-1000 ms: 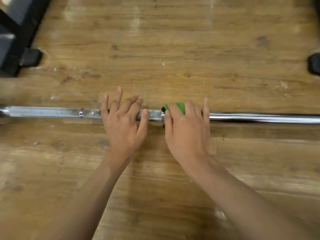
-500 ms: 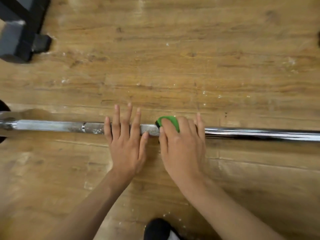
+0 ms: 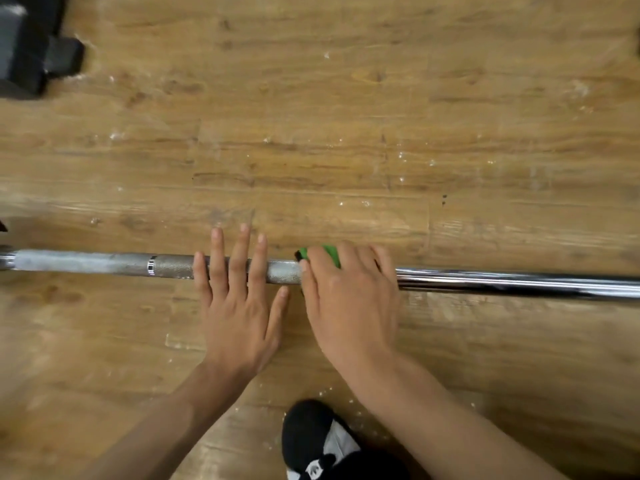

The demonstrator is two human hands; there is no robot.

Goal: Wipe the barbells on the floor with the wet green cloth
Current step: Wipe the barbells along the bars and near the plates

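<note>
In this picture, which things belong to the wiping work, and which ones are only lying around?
Belongs to the job:
- long silver metal barbell bar on the floor
- small green cloth, held on the bar under the right hand
- left hand, flat on the bar

Only lying around:
- black-and-white shoe at the bottom edge
- dark grey equipment base in the top left corner

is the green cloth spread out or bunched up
Bunched up, it seems: only a small green wad of cloth shows under the right hand on the barbell; the rest is hidden.
</note>
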